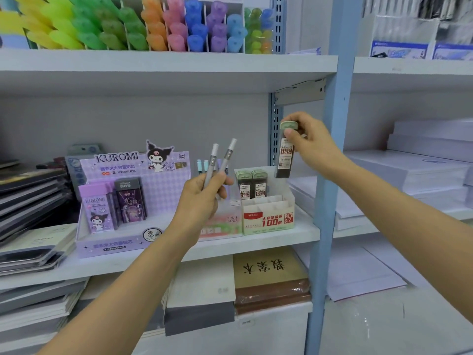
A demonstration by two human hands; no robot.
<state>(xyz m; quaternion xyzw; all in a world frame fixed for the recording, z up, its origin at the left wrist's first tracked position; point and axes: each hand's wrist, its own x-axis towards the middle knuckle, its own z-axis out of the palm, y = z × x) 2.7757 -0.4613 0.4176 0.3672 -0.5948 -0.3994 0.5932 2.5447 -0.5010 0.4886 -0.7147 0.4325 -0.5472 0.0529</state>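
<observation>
L hand (202, 198): fingers curled tight round 2 slim grey tubes (213, 162), white caps up, splayed in a V, held in front of the mid shelf (304, 233). R hand (311, 142): thumb + fingers pinch the green-cap end of 1 dark lead case (284, 157). It hangs upright in the air, above & right of the cream display box (268, 221), not touching it.

That box: front compartments show only bare dividers. At the back, 2 rows of green-capped cases (252, 187); no. per row hard to count.

Kuromi display tray (110, 243) at left holds 2 cases: 1 lilac (98, 212), 1 dark purple (131, 201).

Clear "Fruit Soda" box (226, 222) sits btw tray & cream box, mostly hidden behind L hand. A few pastel tube tops (202, 165) poke up behind it, count unclear. Small label print too blurred to read.
</observation>
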